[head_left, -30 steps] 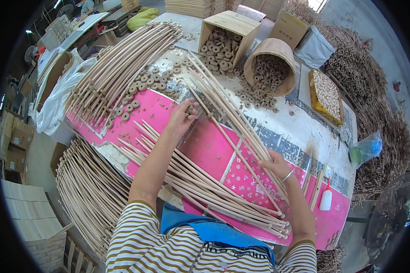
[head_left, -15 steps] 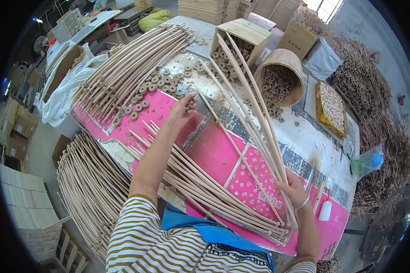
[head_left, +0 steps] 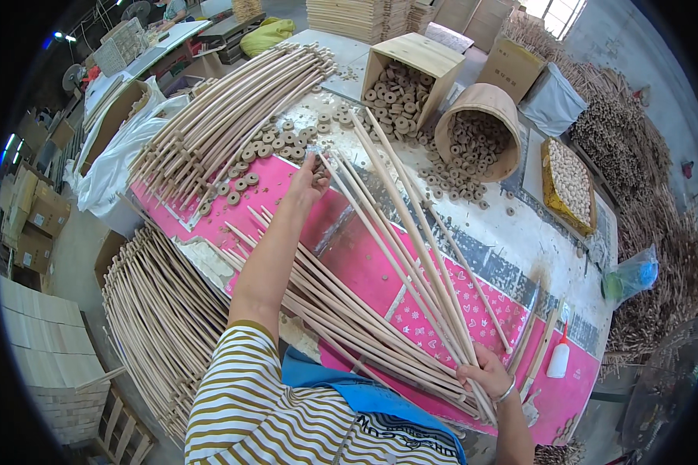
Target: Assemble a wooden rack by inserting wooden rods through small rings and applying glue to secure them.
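Note:
My right hand (head_left: 486, 374) grips the near ends of a fan of long pale wooden rods (head_left: 402, 225), which rise off the table and point away toward the boxes. My left hand (head_left: 310, 180) reaches forward over the pink table cover (head_left: 364, 271) to the small wooden rings (head_left: 267, 147) scattered there; its fingers pinch together at the rods' far part, and what they hold is unclear. More rods (head_left: 349, 318) lie flat on the cover between my arms.
A wooden box (head_left: 411, 74) and a round tub (head_left: 481, 132) hold more rings. A big rod bundle (head_left: 225, 124) lies at the table's far left, another pile (head_left: 155, 310) beside the table. A glue bottle (head_left: 558, 358) stands at right, a tray of small pieces (head_left: 570, 182) beyond.
The fan of rods in my right hand has swung up and away toward the boxes. My right hand has dropped toward the table's near edge. My left hand stays among the rings.

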A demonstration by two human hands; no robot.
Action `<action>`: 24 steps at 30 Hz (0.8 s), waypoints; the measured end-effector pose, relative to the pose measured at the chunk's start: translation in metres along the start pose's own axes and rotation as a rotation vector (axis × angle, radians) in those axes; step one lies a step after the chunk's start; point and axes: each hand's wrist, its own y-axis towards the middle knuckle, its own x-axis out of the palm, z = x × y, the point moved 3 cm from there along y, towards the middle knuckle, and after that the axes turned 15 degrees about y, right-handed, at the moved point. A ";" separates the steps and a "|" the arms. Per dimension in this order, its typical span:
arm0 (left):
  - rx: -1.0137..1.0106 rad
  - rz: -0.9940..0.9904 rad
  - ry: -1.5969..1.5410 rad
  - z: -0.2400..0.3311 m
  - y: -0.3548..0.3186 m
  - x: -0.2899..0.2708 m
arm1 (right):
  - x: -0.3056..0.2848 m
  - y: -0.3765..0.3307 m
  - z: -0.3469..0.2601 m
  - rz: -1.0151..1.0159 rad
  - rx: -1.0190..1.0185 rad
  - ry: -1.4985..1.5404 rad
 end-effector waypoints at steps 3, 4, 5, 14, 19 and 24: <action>0.009 -0.035 0.013 0.002 0.002 -0.003 | 0.000 -0.001 0.003 0.001 0.002 -0.015; 0.016 -0.069 0.028 0.002 0.004 -0.006 | 0.000 -0.001 0.004 -0.001 0.002 -0.014; 0.017 -0.067 0.029 0.002 0.007 -0.009 | -0.001 -0.001 0.005 -0.015 0.018 0.001; 0.088 -0.108 0.198 0.007 -0.003 -0.006 | -0.005 0.001 0.011 0.007 0.024 0.024; 0.119 -0.060 0.371 0.005 -0.018 0.015 | -0.002 0.012 0.003 0.051 -0.008 -0.029; 0.145 -0.166 0.571 -0.044 -0.065 0.078 | 0.016 0.066 -0.037 0.063 -0.190 -0.140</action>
